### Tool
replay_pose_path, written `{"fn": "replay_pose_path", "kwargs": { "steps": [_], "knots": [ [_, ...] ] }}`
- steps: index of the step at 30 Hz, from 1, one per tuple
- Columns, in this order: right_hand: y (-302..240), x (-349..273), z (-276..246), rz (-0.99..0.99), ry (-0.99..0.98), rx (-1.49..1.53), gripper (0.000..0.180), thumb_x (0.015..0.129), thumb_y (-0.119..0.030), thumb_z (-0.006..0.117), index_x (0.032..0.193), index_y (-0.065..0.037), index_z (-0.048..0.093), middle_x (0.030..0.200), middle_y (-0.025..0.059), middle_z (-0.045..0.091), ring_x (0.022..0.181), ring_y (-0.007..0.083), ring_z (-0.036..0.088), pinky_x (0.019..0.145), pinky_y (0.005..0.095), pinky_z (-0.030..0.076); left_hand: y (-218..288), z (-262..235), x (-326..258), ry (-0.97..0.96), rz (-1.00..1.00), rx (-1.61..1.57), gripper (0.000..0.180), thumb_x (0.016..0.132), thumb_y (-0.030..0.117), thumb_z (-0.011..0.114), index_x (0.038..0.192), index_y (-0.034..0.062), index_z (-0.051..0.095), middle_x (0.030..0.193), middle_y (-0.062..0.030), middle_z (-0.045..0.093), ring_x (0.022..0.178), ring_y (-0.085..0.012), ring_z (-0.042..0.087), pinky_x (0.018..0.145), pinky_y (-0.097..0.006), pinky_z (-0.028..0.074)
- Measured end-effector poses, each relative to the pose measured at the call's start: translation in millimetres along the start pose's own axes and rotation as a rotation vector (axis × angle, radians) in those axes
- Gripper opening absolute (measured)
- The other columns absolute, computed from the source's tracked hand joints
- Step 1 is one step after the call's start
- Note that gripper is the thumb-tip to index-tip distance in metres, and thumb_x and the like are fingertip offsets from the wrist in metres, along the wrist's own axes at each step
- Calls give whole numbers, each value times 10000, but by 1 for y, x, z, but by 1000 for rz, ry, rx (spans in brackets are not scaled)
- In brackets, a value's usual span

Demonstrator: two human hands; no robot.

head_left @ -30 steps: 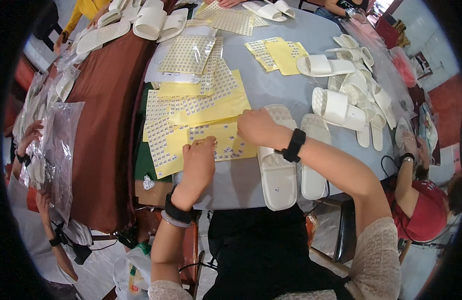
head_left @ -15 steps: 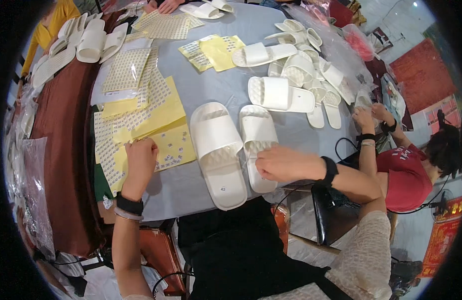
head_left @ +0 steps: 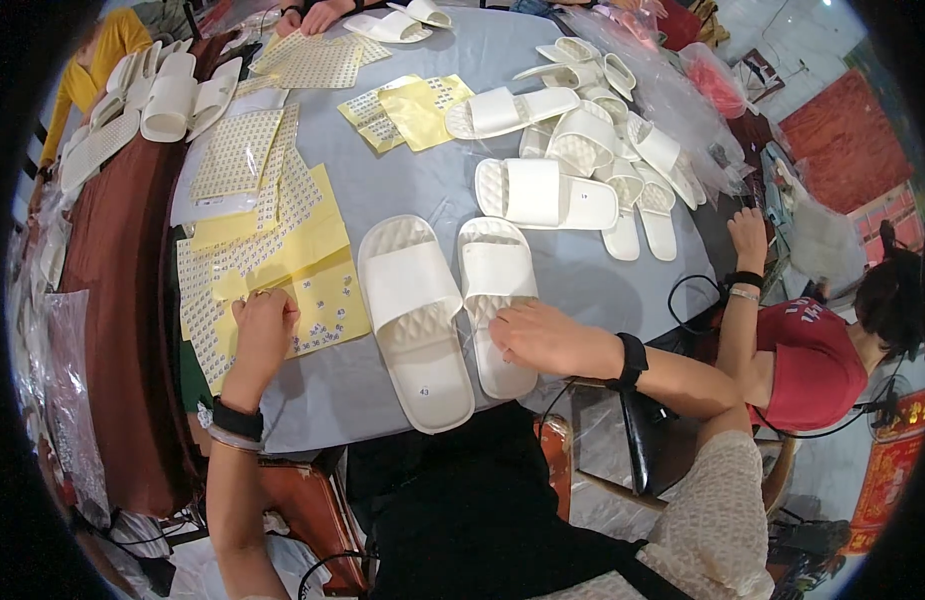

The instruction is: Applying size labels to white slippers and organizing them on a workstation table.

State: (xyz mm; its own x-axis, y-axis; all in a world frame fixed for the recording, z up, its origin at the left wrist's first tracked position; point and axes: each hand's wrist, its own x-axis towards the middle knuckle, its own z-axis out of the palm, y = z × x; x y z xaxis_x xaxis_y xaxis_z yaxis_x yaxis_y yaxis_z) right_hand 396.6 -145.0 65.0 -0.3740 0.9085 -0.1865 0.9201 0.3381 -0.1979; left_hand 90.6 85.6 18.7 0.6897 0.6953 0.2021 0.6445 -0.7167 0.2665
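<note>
Indoors | grey tablecloth (head_left: 392, 182) under 2 near slippers (head_left: 414, 290) | floor (head_left: 600, 440) seemingly marble

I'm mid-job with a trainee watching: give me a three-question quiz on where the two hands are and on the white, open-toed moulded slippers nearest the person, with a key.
1. Multiple choice: the right hand is on or just above which thing?
A) draped brown cloth
B) the white, open-toed moulded right slipper
C) crinkled clear plastic film

2. True or false: the left hand is at a slipper too.

3. Fill in: in the pair nearest the person, a small pale label is visible on the heel of the ____ slipper.

Key:
1. B
2. False; it is at a yellow, rectangular paper label sheet.
3. Left
</note>
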Motion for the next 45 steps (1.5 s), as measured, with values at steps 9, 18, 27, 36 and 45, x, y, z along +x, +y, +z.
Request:
{"fn": "replay_pose_path", "kwargs": {
  "steps": [9, 18, 27, 36, 45],
  "knots": [
    [-24, 2, -22, 137, 11, 276, 81, 821, -104, 542, 882, -51, 536, 846, 117, 526, 851, 313, 552, 748, 371, 439, -14, -1, 14, -21, -121, -78, 209, 597, 160, 740, 747, 143, 596, 656, -4, 600, 737, -228, 570, 738, -430, 308],
    [-92, 106, -37, -241, 369, 86, 155, 731, -57, 535, 881, -24, 552, 845, 94, 529, 797, 240, 554, 706, 350, 404, -36, -6, 30, -243, -297, -457, 291, 506, 252, 828, 697, 151, 633, 669, 42, 634, 663, -122, 604, 720, -376, 302],
    [-101, 181, -2, -72, 381, -46, 240, 773, -85, 526, 995, -8, 573, 871, 90, 534, 816, 230, 545, 699, 354, 396, -42, -5, 38, -335, -348, -442, 229, 510, 227, 804, 666, 156, 652, 651, 40, 641, 642, -137, 605, 715, -390, 301],
    [-106, 200, 17, 18, 309, -111, 300, 815, -130, 498, 1077, -10, 584, 862, 89, 541, 803, 224, 542, 706, 358, 387, -52, -11, 31, -298, -264, -608, 195, 593, 130, 763, 751, 75, 663, 730, -13, 670, 669, -161, 632, 670, -312, 434],
    [-102, 199, 17, -38, 392, -115, 261, 821, -106, 482, 1026, -5, 609, 849, 87, 547, 802, 233, 539, 722, 362, 381, -40, -31, 16, -228, -117, -498, 208, 679, -5, 731, 868, 7, 647, 758, -52, 652, 715, -111, 614, 667, -242, 495]
  ]
}}
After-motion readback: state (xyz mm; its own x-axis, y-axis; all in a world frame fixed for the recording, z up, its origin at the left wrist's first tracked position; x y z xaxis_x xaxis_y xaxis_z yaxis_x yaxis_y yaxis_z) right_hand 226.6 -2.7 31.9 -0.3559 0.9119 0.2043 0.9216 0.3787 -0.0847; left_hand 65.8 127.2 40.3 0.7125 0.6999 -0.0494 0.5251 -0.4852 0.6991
